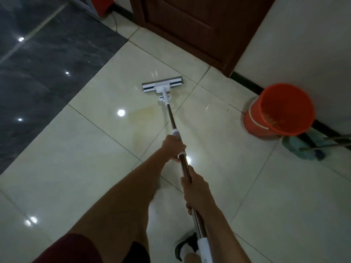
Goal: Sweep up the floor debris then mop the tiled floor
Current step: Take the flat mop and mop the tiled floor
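A flat mop lies with its grey and white head (162,84) on the cream tiled floor (76,149), a little in front of the brown door. Its metal handle (171,118) runs back toward me. My left hand (173,147) grips the handle further down toward the head, at a white collar. Higher up the handle, closer to my body, my right hand (193,188) grips it too. A faint yellowish stain (144,114) shows on the tile just left of the handle.
An orange bucket (280,109) stands by the right wall, with a teal dustpan and broom (307,148) lying beside it. A brown door (199,25) is ahead. Dark grey tiles (47,54) fill the left. My shoe (185,245) is at the bottom.
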